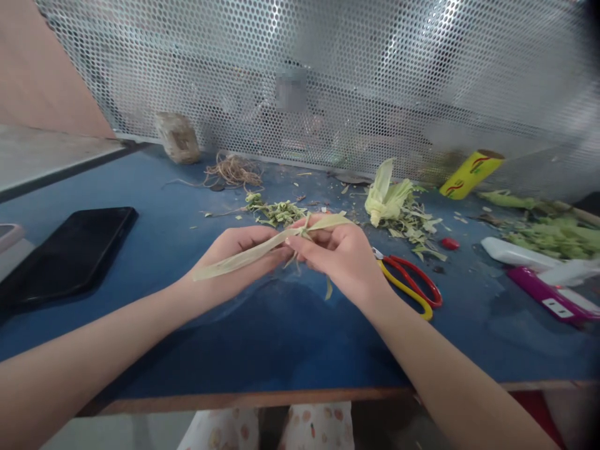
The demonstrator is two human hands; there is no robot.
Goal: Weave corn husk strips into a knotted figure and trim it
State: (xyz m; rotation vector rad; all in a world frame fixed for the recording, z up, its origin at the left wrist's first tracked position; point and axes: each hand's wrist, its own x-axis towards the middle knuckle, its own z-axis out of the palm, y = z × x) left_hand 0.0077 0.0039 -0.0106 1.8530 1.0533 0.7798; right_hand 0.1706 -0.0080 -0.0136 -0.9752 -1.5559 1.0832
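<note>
Left hand [239, 253] is closing around a long, pale husk strip [225, 264], pinching it between thumb and fingertips. The strip's loose tail is pointing out toward eight o'clock, past the wrist. Right hand [340, 253] is gripping the same strip's other end, with its fingers bunching at a small twist [304, 231] where the strip is crossing itself. The two hands are almost touching at the centre of the view, hovering above the blue table [262, 337]. A short scrap is dangling below the right hand toward six o'clock.

Red and yellow scissors [412, 284] are lying just beside the right wrist at four o'clock. A dark phone [70, 253] is resting well apart at nine o'clock. A heap of green husks [391, 200] is sitting at one o'clock, and a tangle of twine [233, 170] at eleven o'clock.

Judging by the grip, the twisting is likely going best with both pinches staying close to the crossing, so the thin strip is bending rather than splitting along its grain. Pulling gently along the strip's length, not across it, seems the safer way of tightening. The long tail is probably better kept clear of the forearm.
</note>
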